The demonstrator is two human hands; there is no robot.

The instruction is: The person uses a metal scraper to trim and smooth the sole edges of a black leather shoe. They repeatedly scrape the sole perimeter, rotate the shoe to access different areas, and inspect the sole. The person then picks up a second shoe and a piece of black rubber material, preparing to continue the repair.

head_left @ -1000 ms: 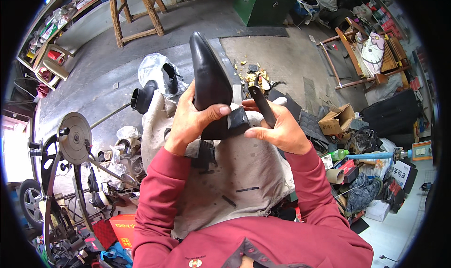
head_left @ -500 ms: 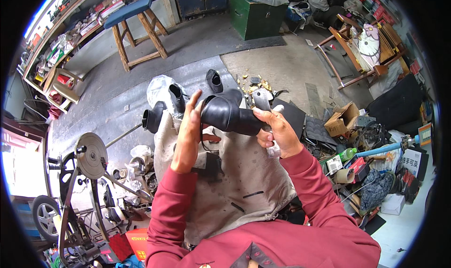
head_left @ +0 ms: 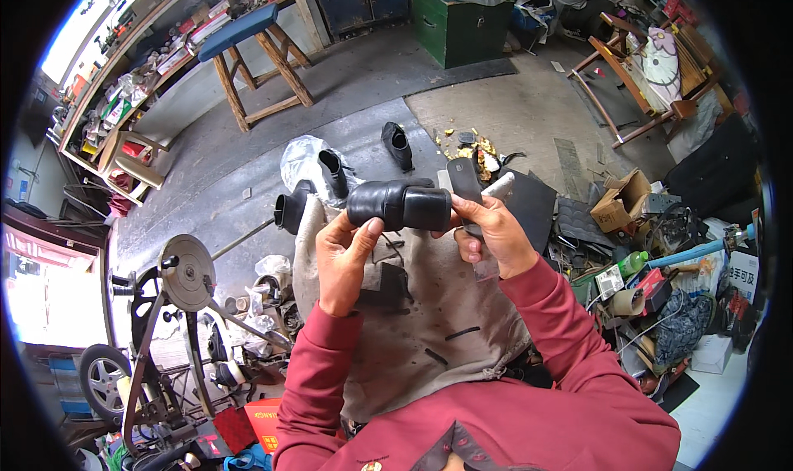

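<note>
A black leather boot lies sideways between my hands above my lap, its blocky heel toward the right. My left hand is closed round the boot's left end, the thumb on the near side. My right hand pinches the heel end with thumb and fingers. A flat dark piece with a rounded end sticks up from that same hand; its kind is unclear. Below, a beige apron carries a black scrap and several thin black strips.
Past the apron, black boots stand on the floor, one by a clear plastic bag. A hand-wheel machine stands at the left. Crowded clutter with a cardboard box lies right. Farther off are a blue-topped stool and green chest.
The boot has turned, so its heel now faces me. My left hand has gone from flat, extended fingers to gripping the boot. The flat piece in my right hand now shows a dark face.
</note>
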